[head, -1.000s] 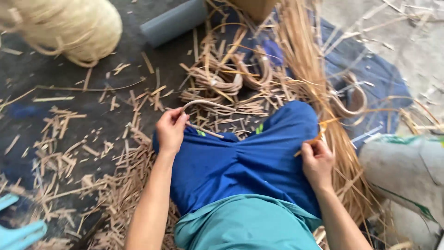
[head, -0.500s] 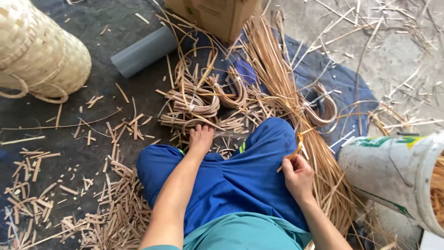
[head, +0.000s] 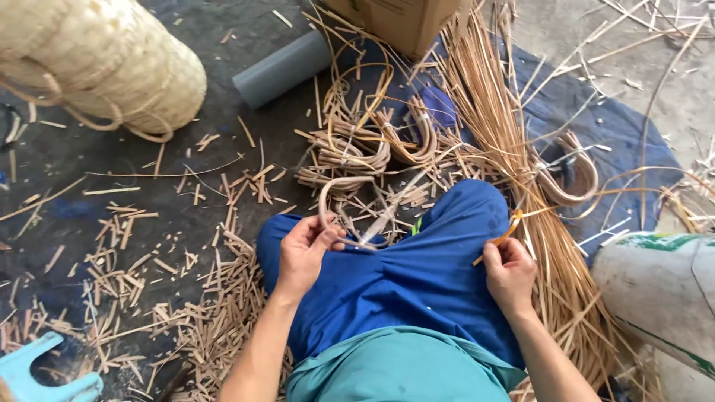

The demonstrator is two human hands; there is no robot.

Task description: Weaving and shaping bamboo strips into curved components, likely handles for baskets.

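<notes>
A bent cane strip [head: 350, 197] is held in the left hand [head: 304, 249], the fingers closed around one end of its loop just above the knee of the blue trousers [head: 417, 275]. The loop arches up and away from that grip, and its far end comes down near a pale, thin strip lying across the lap. The right hand [head: 510, 269] is closed on what appears to be an orange-handled tool [head: 500, 237], though little of it can be made out; the handle pokes up and to the left from the grip, beside the other knee.

Just beyond the left hand, a heap of curved cane pieces [head: 357, 149] is piled on the dark floor [head: 223, 126]. To the far side of the right hand, a long sheaf of straight cane [head: 514, 149] runs across a blue mat [head: 596, 112]. Short offcuts [head: 201, 298] are scattered to the outside of the left hand. A woven basket [head: 97, 59], a grey pipe [head: 279, 67] and a cardboard box [head: 402, 22] are seen farther off, and a white bucket [head: 663, 290] lies to the outside of the right hand.
</notes>
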